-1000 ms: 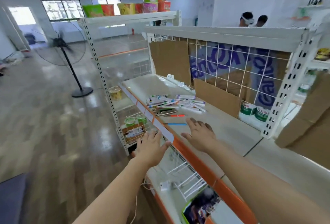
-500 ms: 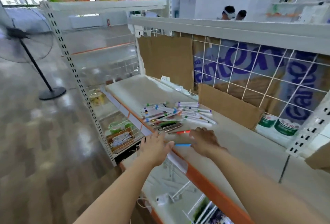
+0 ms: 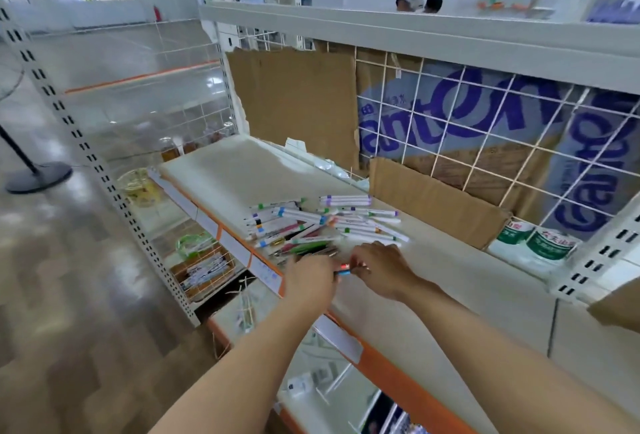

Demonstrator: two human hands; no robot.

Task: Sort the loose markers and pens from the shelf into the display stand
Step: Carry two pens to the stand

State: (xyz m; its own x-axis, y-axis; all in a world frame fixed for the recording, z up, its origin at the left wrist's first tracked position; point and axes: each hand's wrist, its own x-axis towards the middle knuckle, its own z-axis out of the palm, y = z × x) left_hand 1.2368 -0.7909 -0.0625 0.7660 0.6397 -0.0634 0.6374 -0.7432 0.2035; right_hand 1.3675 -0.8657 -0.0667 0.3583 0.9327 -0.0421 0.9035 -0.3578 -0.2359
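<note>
While both arms reach over the orange front edge of the shelf [image 3: 450, 312], the left hand [image 3: 310, 283] and right hand [image 3: 379, 272] meet just in front of the marker pile [image 3: 322, 222]. Between them lie a blue pen [image 3: 343, 273] and a red pen [image 3: 344, 265], only short bits visible. Right hand: fingers curled down over the pens' right ends, looks like a pinch, but motion blur hides the contact. Left hand: seen from the back, fingers bent toward the pens' left ends; can't tell if it grips anything. Pile: white-barrelled markers with coloured bands, lying flat and crossed over each other mid-shelf, with darker green and red pens [image 3: 304, 248] at its near edge, just beyond the fingertips. Display stand not identifiable in this view. Behind the pile: torn cardboard [image 3: 294, 98] against a white wire grid [image 3: 485, 143]; purple-lettered packaging behind the grid. Lower left: wire basket [image 3: 204, 271] with packets on a lower shelf. Fan base [image 3: 38, 175] on the floor, far left. Two people's heads [image 3: 417, 2] beyond the top shelf.
</note>
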